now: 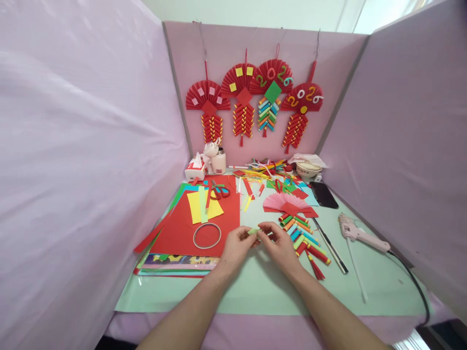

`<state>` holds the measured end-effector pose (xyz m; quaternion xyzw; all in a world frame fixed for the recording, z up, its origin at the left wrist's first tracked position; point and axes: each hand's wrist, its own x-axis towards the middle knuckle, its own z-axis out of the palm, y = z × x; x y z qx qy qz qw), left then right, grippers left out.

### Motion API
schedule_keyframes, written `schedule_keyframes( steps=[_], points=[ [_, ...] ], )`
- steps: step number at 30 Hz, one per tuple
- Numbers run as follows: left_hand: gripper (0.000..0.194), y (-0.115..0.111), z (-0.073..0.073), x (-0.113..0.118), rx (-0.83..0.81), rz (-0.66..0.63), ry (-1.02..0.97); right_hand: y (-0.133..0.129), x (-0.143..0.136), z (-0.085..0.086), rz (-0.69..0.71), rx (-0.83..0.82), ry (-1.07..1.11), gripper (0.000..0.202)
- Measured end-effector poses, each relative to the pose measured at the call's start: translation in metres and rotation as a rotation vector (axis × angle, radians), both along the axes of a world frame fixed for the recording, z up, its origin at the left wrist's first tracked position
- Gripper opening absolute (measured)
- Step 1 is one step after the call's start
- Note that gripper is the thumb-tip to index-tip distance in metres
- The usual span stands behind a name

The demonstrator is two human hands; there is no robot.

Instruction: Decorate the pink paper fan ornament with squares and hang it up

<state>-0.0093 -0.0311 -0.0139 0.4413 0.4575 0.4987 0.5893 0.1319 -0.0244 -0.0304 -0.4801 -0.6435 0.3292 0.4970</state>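
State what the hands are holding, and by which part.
A small light-green paper strip is pinched between both hands: the left hand grips its left end, the right hand its right end, just above the mint-green mat.

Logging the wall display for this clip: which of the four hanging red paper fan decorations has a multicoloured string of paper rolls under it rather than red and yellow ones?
The third red paper fan decoration from the left, with the green diamond: its rolls are blue, green, orange and yellow.

Four red paper fans [251,99] hung on the back panel. On the tabletop [262,287]: red sheet [182,228] with tape ring [206,236], scissors [218,190], yellow paper [195,205]. Phone [324,194], bowl [308,168] and glue gun [359,233] lay right; tissue box [195,170] rear left.
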Motion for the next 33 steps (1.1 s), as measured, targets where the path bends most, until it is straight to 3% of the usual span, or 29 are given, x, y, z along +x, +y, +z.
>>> schedule_keyframes(
  steps=[5, 15, 21, 25, 33],
  points=[
    [0.007, 0.0, -0.002, 0.0, 0.127, -0.005, 0.16, 0.0, 0.001, 0.002, 0.053, 0.072, -0.029, 0.014],
    [0.018, 0.018, 0.015, -0.001, 0.511, -0.085, 0.791, 0.006, 0.008, 0.004, -0.029, 0.171, -0.105, 0.012],
    [0.021, 0.016, -0.001, -0.003, 0.514, -0.113, 0.994, 0.008, 0.008, -0.004, 0.039, 0.098, -0.276, 0.012],
    [0.02, 0.012, -0.003, -0.004, 0.496, -0.122, 1.139, 0.008, 0.008, -0.008, 0.055, 0.109, -0.339, 0.011],
    [0.018, 0.011, -0.002, -0.007, 0.44, -0.104, 1.146, 0.007, 0.007, -0.011, 0.064, 0.109, -0.395, 0.009]
  ],
)
